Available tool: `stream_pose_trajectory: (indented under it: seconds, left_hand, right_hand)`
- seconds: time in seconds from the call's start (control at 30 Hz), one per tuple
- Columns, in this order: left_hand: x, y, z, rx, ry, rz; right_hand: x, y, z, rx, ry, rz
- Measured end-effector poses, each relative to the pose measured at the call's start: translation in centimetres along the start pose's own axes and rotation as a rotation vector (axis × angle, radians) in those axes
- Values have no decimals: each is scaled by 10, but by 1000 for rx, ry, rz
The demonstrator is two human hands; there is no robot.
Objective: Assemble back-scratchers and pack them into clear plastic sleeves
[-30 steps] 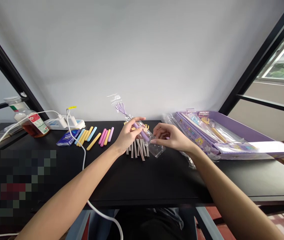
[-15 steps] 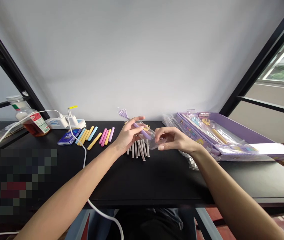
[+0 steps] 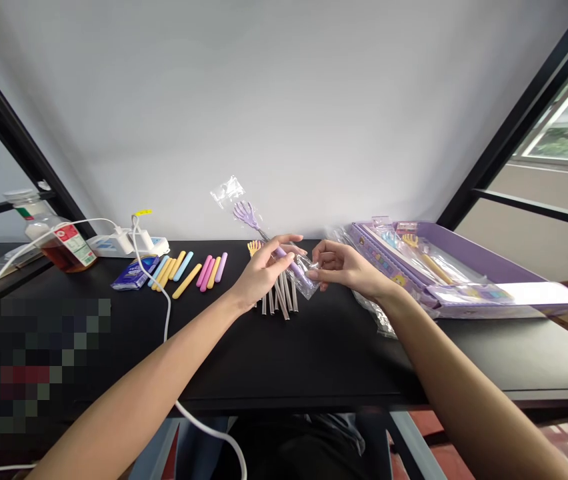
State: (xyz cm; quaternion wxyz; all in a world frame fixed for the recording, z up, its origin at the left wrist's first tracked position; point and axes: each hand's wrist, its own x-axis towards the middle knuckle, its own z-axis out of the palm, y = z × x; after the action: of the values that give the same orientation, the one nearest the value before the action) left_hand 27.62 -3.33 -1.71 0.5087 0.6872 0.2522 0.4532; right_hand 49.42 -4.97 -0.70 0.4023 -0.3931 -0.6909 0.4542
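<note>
A purple back scratcher (image 3: 245,215) with a hand-shaped head lies slanted inside a clear plastic sleeve (image 3: 227,191), its head up toward the wall. My left hand (image 3: 261,272) is closed around its shaft near the purple handle. With thumb and fingertips, my right hand (image 3: 343,268) pinches the sleeve's lower end beside the handle's tip. Below the hands, several metal rods (image 3: 284,308) lie bunched on the black table, with yellow claw heads (image 3: 254,248) partly hidden behind my left hand. Loose coloured handles (image 3: 187,281) in yellow, blue, pink and purple lie to the left.
On the right stands an open purple box (image 3: 484,260) with wrapped scratchers in it, and crumpled plastic (image 3: 387,325) alongside. At left are a blue packet (image 3: 134,274), a white power strip (image 3: 109,246) and a jar of dark liquid (image 3: 64,247). A white cable (image 3: 168,313) crosses the table.
The scratcher has risen slightly, and the sleeve's upper end shows beyond its head again. My right fingers, looser half a second ago, are pinched together at the sleeve's lower end.
</note>
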Motion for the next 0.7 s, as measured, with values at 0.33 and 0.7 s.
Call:
stream_pose_trajectory:
  seconds: [0.33, 0.7]
  left_hand:
    - [7, -4, -17, 112, 124, 11]
    - [10, -33, -20, 388, 138, 54]
  right_hand:
    - [-14, -15, -18, -238, -615, 294]
    - [-7, 5, -36, -493, -117, 97]
